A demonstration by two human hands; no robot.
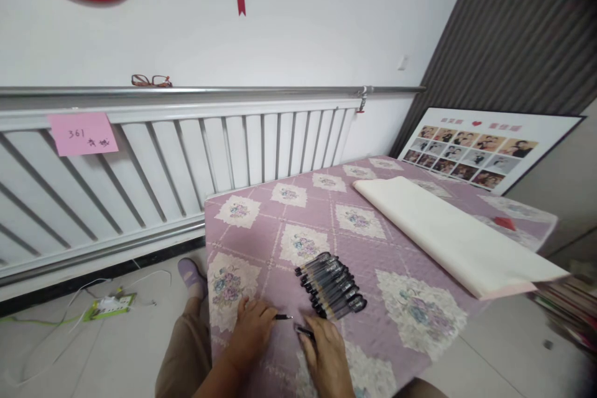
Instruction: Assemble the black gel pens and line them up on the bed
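My left hand (252,326) rests on the purple patterned tablecloth (280,224) near the table's front edge, fingers closed on a small black pen cap (283,317). My right hand (326,348) lies just to its right, fingers pinched on a black pen (303,331) whose tip points toward the left hand. Cap and pen are slightly apart. Just beyond both hands lies a row of several black capped pens (331,286), side by side on the cloth.
A long cream paper roll (448,236) lies across the table's right side. A framed photo collage (480,146) leans at the back right. A white radiator (186,155) with a pink note (84,134) and eyeglasses (152,81) lines the wall. Cables and a green package (109,306) lie on the floor.
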